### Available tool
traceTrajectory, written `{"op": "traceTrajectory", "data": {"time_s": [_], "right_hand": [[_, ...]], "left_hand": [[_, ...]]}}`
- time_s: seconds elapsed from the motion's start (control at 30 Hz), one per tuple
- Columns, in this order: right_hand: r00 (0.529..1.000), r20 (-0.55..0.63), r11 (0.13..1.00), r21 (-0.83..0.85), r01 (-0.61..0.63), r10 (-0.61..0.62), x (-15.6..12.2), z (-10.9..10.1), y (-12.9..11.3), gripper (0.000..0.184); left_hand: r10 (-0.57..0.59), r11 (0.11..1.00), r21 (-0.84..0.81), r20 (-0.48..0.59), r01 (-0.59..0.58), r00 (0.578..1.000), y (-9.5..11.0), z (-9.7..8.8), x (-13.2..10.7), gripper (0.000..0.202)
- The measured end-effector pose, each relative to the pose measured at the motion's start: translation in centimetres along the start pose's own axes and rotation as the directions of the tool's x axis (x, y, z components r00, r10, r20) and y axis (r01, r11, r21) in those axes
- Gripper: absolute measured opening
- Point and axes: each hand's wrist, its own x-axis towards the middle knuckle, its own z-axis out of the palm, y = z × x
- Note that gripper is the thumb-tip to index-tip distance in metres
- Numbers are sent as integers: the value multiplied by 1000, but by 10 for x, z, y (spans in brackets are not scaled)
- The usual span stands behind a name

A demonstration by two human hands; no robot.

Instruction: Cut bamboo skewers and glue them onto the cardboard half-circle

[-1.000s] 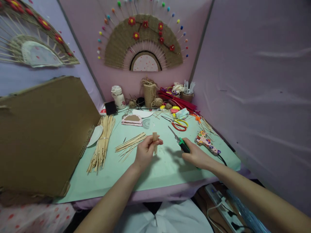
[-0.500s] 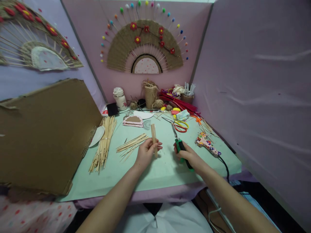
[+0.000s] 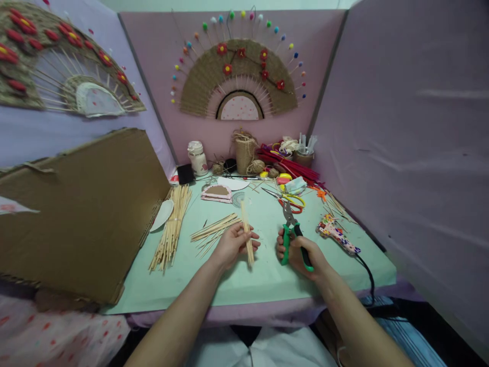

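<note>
Left hand (image 3: 229, 242) grips short sticks (image 3: 249, 250); right hand (image 3: 296, 255) grips spread cutters (image 3: 291, 220). No cut under way; loose sticks (image 3: 216, 228), tied bundle (image 3: 171, 229) unheld.

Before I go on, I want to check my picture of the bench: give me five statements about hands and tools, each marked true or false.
1. The left hand holds several thin sticks. True.
2. The right hand holds green-and-black cutters. True.
3. The cutters' two handles are pressed together. False: they stand spread apart.
4. The scissors are in the left hand. False: the scissors lie on the table, beyond the hands.
5. The patterned glue gun is left of both hands. False: the glue gun lies to the right of both.
</note>
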Motion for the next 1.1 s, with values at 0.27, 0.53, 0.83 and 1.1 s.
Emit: {"op": "traceTrajectory", "data": {"time_s": [0.27, 0.53, 0.83, 1.1], "right_hand": [[1000, 25, 973, 231, -22, 17, -2, -4, 4, 30], [1000, 25, 963, 270, -21, 15, -3, -5, 4, 33], [1000, 25, 976, 217, -23, 18, -4, -4, 3, 30], [999, 26, 981, 193, -32, 28, -5, 0, 1, 37]], "left_hand": [[-39, 949, 315, 60, 18, 997, 40, -22, -10, 18], [89, 166, 960, -242, 225, 966, 116, -106, 20, 11], [78, -200, 933, -289, 299, 954, 91, -113, 56, 23], [82, -268, 926, -253, 266, 964, 90, -126, 59, 30]]}}
